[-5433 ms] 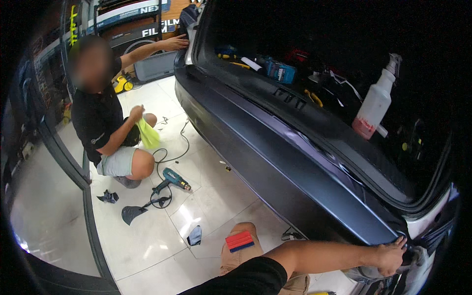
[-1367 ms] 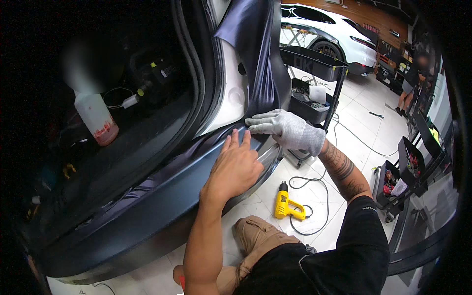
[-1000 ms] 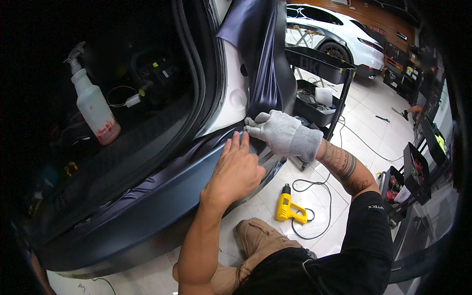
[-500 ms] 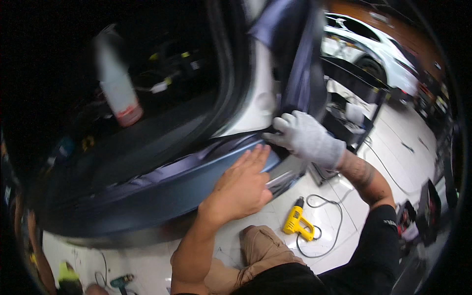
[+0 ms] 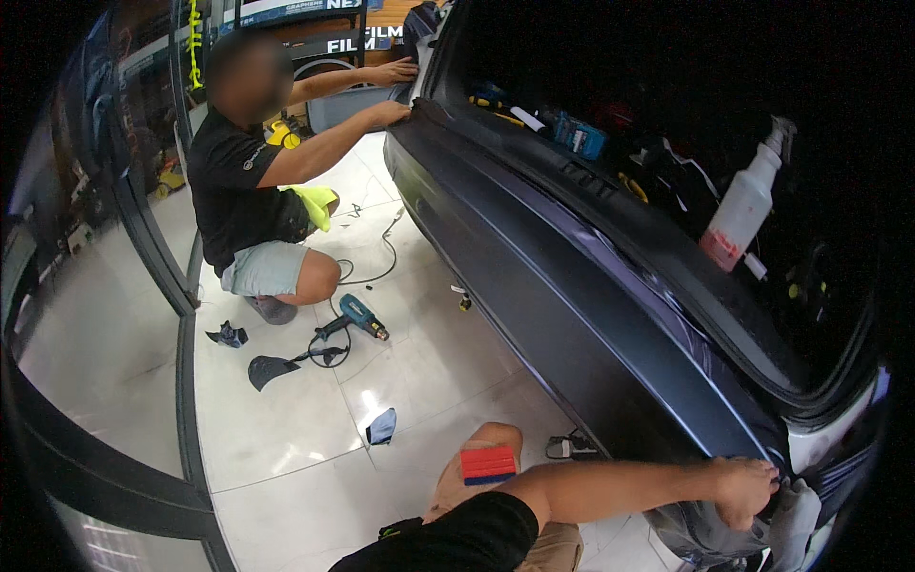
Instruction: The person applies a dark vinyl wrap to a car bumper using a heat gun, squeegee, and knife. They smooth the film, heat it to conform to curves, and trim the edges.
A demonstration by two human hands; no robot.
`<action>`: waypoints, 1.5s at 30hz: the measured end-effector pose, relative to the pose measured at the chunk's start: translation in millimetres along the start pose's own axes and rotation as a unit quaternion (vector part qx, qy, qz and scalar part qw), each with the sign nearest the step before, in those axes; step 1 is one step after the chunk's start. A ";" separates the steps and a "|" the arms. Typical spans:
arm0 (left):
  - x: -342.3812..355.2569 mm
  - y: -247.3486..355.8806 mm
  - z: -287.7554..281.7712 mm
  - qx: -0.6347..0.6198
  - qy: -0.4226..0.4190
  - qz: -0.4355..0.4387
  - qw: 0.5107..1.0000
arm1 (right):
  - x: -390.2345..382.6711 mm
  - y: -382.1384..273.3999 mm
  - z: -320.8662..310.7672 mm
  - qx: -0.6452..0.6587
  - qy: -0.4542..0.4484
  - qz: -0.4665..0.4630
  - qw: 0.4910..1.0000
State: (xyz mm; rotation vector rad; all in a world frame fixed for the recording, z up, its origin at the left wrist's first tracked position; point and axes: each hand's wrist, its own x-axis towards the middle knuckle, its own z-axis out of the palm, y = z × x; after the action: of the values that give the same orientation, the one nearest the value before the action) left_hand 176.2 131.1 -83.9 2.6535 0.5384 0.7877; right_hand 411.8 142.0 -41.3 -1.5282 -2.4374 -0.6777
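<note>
A dark blue-grey car bumper (image 5: 610, 324) runs from the far left to the near right, with loose, wrinkled purple-grey film (image 5: 610, 250) along its upper edge. My bare left hand (image 5: 743, 491) is at the bumper's near right corner, its fingers curled and closed at the edge; what they hold is hidden. Just right of it, my right hand (image 5: 796, 520) in a light grey glove is low beside the corner, its fingers hidden from view. A red squeegee block with a blue edge (image 5: 488, 464) lies on my knee.
A co-worker (image 5: 238, 181) crouches at the bumper's far end, both hands on the car. On the tiled floor lie a teal heat gun (image 5: 357, 317) with its cord and dark scraps (image 5: 273, 370). A spray bottle (image 5: 742, 205) stands inside the trunk. Glass doors (image 5: 186, 381) line the left.
My view has swung left along the bumper, bringing the co-worker into sight. My left hand has gone from fingers laid flat on the bumper's corner to fingers curled there.
</note>
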 end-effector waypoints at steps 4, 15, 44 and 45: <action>12.5 -2.7 9.1 -0.003 -0.040 -0.026 0.999 | -1.4 -19.0 -23.8 -0.031 -0.075 -0.002 0.997; -2.7 -5.8 0.4 -0.038 -0.050 0.029 0.998 | 27.0 -75.9 -48.7 -0.131 -0.115 -0.094 0.980; -27.8 -13.5 -16.7 0.086 -0.015 0.119 0.989 | 2.9 -59.2 -32.4 -0.031 -0.077 0.093 0.992; -24.4 -8.8 -23.1 0.055 -0.051 0.099 0.992 | 0.9 -63.0 -41.5 -0.030 -0.077 0.086 0.993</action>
State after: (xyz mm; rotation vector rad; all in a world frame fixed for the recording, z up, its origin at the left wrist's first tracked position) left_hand 141.6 132.6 -80.1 2.8639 0.3036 0.6891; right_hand 352.1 100.1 -22.1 -1.8532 -2.3734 -0.6270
